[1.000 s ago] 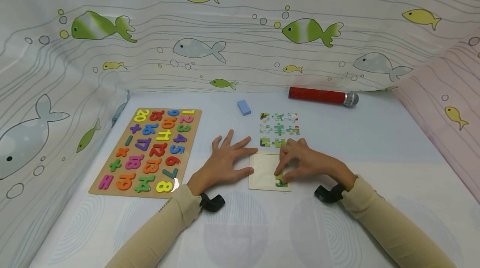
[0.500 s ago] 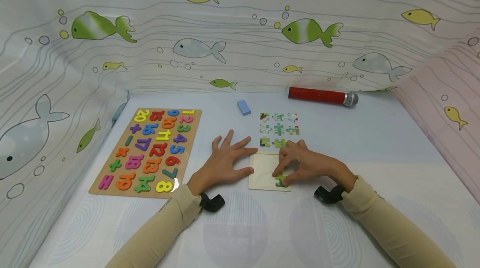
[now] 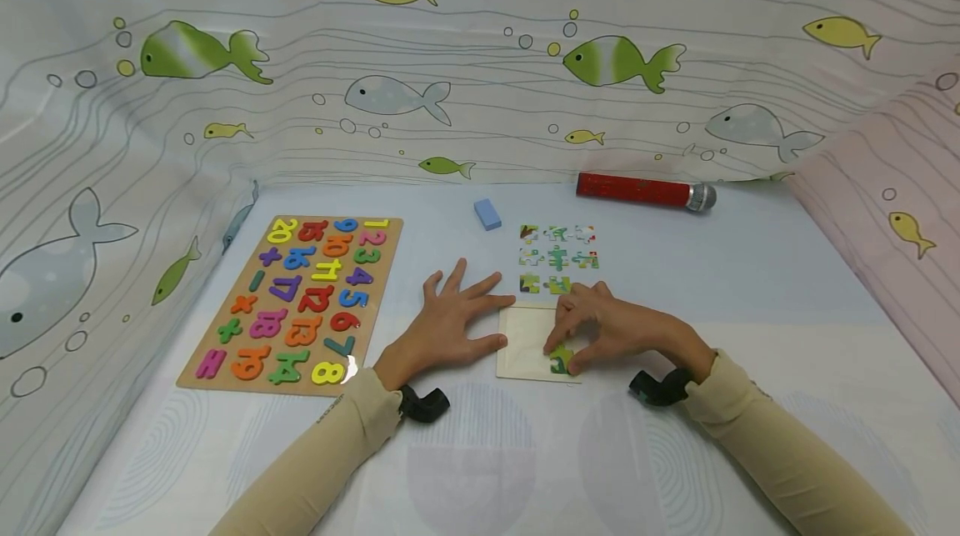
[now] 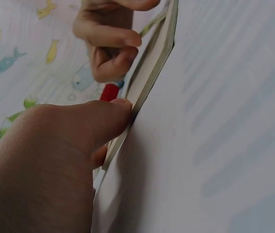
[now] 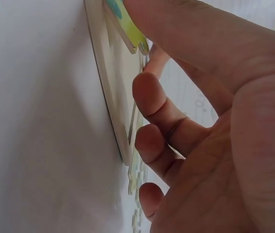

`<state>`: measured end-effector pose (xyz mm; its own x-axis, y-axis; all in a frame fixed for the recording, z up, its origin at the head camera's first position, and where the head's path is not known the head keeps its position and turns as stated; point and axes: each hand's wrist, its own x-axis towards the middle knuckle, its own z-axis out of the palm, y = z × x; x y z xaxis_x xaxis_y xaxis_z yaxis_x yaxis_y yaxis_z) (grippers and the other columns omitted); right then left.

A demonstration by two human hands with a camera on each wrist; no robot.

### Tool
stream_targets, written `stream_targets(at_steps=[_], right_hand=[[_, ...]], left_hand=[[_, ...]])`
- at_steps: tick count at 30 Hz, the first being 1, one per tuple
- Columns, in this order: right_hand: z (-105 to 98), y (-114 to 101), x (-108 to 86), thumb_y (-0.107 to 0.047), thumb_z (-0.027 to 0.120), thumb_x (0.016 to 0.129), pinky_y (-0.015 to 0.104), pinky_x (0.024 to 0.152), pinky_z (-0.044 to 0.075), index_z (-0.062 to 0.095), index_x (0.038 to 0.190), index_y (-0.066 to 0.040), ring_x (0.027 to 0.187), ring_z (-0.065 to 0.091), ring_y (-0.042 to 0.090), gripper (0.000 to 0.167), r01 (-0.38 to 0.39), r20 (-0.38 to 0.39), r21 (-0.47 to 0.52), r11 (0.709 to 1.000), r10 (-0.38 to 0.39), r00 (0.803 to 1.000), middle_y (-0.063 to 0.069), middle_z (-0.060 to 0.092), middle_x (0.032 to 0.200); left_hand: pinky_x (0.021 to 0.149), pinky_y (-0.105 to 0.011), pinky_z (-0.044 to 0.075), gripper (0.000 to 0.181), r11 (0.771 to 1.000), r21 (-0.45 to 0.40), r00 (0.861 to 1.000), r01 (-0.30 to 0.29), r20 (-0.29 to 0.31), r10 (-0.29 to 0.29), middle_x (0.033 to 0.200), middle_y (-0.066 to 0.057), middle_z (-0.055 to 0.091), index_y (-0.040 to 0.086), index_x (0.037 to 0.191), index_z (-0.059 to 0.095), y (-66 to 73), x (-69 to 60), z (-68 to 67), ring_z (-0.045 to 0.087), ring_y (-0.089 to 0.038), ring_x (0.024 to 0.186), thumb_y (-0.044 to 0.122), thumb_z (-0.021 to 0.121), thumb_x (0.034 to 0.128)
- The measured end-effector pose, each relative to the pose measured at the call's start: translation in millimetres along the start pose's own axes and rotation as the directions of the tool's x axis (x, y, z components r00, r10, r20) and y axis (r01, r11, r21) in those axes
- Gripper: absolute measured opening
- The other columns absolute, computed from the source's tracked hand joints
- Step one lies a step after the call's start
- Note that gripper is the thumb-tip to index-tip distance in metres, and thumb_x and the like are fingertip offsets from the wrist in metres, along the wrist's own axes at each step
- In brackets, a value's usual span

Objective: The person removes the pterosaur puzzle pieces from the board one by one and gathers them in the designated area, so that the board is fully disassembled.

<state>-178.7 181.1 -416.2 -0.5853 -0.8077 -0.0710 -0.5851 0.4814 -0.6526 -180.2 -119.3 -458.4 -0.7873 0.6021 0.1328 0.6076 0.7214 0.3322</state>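
Observation:
In the head view, a pale square wooden puzzle tray [image 3: 523,344] lies between the hands. My right hand [image 3: 618,326] pinches a green puzzle piece [image 3: 559,359] between thumb and index finger at the tray's lower right corner. In the right wrist view this puzzle piece [image 5: 130,29] sits tilted over the tray's rim [image 5: 101,73], with the other fingers curled beside it. My left hand [image 3: 446,323] rests with fingers spread, its thumb [image 4: 113,119] touching the tray's left edge in the left wrist view. Loose puzzle pieces [image 3: 557,258] lie in rows just beyond the tray.
On the left lies a board of colourful numbers [image 3: 300,303]. A blue block [image 3: 487,215] and a red microphone [image 3: 637,190] are at the back. Fish-printed cloth [image 3: 480,61] walls the table behind and at the sides.
My right hand has shifted the pinched puzzle piece very slightly and turned it a little within the tray's corner. The left hand has stayed where it was.

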Motion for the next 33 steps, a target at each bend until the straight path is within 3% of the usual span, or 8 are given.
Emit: stream_targets(at_steps=[13, 23, 33], right_hand=[[1.4, -1.1, -1.6, -0.03, 0.091, 0.076, 0.039, 0.086, 0.026, 0.078, 0.114, -0.034, 0.1, 0.054, 0.005, 0.041, 0.0, 0.029, 0.045, 0.999, -0.002, 1.0, -0.019, 0.071, 0.102], [4.0, -1.1, -0.9, -0.027, 0.091, 0.075, 0.039, 0.085, 0.026, 0.077, 0.113, -0.033, 0.094, 0.054, 0.007, 0.041, 0.019, 0.02, 0.011, 1.0, -0.019, 1.0, -0.013, 0.066, 0.094], [4.2, 3.9, -0.5, -0.03, 0.087, 0.08, 0.038, 0.086, 0.028, 0.077, 0.119, -0.03, 0.099, 0.05, 0.007, 0.04, 0.011, 0.009, 0.047, 0.999, -0.012, 1.0, -0.012, 0.065, 0.099]], left_hand=[[0.114, -0.075, 0.007, 0.061, 1.0, -0.008, 1.0, 0.007, 0.008, -0.007, 0.164, 0.002, 0.038, 0.038, 0.146, 0.056, -0.9, 0.0, 0.8, 0.011, -0.05, 0.156, 0.065, 0.058, 0.0905], [0.114, -0.074, 0.008, 0.061, 1.0, 0.001, 1.0, 0.009, 0.013, -0.009, 0.165, 0.002, 0.038, 0.038, 0.146, 0.056, -0.8, 0.4, 0.5, 0.01, -0.05, 0.156, 0.065, 0.058, 0.0906], [0.115, -0.074, 0.007, 0.061, 1.0, 0.001, 1.0, 0.014, 0.021, -0.014, 0.165, 0.004, 0.037, 0.04, 0.146, 0.055, -1.0, 0.9, 1.0, 0.01, -0.049, 0.156, 0.066, 0.057, 0.0905]])
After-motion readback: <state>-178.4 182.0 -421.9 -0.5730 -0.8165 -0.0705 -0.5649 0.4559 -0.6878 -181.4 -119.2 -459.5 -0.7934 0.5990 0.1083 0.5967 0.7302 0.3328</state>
